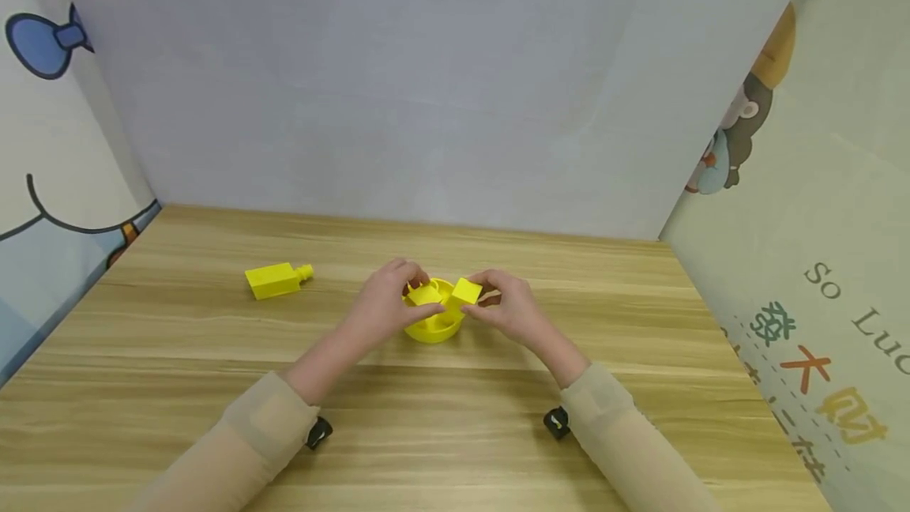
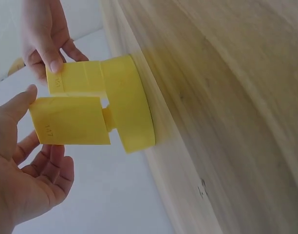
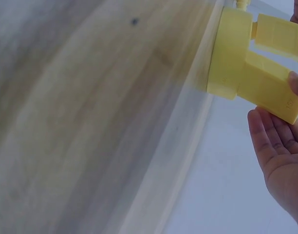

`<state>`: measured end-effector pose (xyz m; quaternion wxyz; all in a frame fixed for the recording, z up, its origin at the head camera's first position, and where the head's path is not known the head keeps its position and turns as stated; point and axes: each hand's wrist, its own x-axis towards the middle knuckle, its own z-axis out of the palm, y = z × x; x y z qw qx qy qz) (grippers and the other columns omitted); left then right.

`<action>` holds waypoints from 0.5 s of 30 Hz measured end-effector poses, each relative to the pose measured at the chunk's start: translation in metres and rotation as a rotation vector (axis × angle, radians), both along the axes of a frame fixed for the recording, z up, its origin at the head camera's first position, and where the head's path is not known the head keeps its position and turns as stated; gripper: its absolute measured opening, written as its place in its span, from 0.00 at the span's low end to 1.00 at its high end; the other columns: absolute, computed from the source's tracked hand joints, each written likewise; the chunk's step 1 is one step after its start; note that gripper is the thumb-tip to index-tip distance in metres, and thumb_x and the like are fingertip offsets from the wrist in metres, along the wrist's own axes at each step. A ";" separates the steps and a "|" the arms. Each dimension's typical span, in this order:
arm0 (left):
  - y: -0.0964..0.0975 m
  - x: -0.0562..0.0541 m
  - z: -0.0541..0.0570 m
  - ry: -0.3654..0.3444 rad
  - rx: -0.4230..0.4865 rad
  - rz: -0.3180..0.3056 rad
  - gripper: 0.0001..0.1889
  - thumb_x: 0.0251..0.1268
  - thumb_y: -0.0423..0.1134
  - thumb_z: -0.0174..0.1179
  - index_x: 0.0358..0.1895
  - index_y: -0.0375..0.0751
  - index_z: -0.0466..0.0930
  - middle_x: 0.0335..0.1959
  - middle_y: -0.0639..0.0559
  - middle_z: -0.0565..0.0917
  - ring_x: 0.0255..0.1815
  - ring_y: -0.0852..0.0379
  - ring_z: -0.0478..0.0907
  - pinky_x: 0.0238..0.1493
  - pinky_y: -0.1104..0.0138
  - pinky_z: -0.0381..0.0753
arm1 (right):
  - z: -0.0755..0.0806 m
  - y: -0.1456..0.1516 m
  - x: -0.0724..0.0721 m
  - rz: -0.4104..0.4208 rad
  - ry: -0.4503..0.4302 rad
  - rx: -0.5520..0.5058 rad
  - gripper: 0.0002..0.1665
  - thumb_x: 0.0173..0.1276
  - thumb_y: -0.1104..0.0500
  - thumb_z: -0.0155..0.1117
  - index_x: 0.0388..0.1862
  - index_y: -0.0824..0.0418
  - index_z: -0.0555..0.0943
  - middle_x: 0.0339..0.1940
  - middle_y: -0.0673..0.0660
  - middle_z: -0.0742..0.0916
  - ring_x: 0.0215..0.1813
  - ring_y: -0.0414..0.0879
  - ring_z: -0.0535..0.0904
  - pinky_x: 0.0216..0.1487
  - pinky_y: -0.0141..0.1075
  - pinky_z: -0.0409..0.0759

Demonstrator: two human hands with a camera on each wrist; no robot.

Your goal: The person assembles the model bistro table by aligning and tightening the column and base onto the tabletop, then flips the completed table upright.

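Observation:
A round yellow bowl-like base (image 1: 434, 335) stands on the wooden table in front of me. My left hand (image 1: 384, 299) pinches a yellow bottle-shaped block (image 2: 71, 121) marked 147 by its wide end. Its narrow neck points down at the base's rim. Opposite, my right hand (image 1: 513, 310) grips a second yellow block (image 3: 270, 87) between thumb and fingers. That block is tilted, and its lower end meets the base's top edge. The two blocks stand side by side above the base, close together.
Another yellow bottle-shaped block (image 1: 276, 281) lies on its side on the table (image 1: 441, 425), left of the base. A pale grey curtain (image 1: 426, 101) rises behind the table. Printed panels stand along both sides.

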<state>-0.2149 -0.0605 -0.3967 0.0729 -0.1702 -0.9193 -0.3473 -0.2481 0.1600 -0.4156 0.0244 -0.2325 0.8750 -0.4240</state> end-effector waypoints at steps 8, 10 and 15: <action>-0.017 -0.003 -0.008 0.012 0.039 -0.152 0.18 0.53 0.44 0.70 0.45 0.40 0.82 0.43 0.50 0.79 0.42 0.53 0.74 0.46 0.59 0.78 | 0.002 0.000 0.003 0.011 0.001 -0.006 0.22 0.57 0.61 0.71 0.50 0.67 0.78 0.46 0.59 0.83 0.45 0.49 0.81 0.46 0.38 0.82; -0.023 -0.004 -0.007 0.003 0.031 -0.205 0.19 0.55 0.43 0.68 0.49 0.40 0.81 0.46 0.50 0.80 0.47 0.52 0.75 0.51 0.56 0.77 | 0.003 0.000 0.004 0.010 -0.001 -0.010 0.22 0.57 0.61 0.71 0.50 0.67 0.78 0.46 0.59 0.83 0.45 0.49 0.81 0.46 0.39 0.82; -0.038 -0.007 -0.003 -0.010 -0.018 -0.317 0.19 0.59 0.40 0.64 0.54 0.42 0.80 0.53 0.48 0.79 0.56 0.48 0.75 0.57 0.54 0.75 | 0.005 0.000 0.004 0.001 -0.007 -0.018 0.22 0.57 0.62 0.72 0.50 0.67 0.78 0.47 0.60 0.83 0.45 0.50 0.81 0.46 0.39 0.82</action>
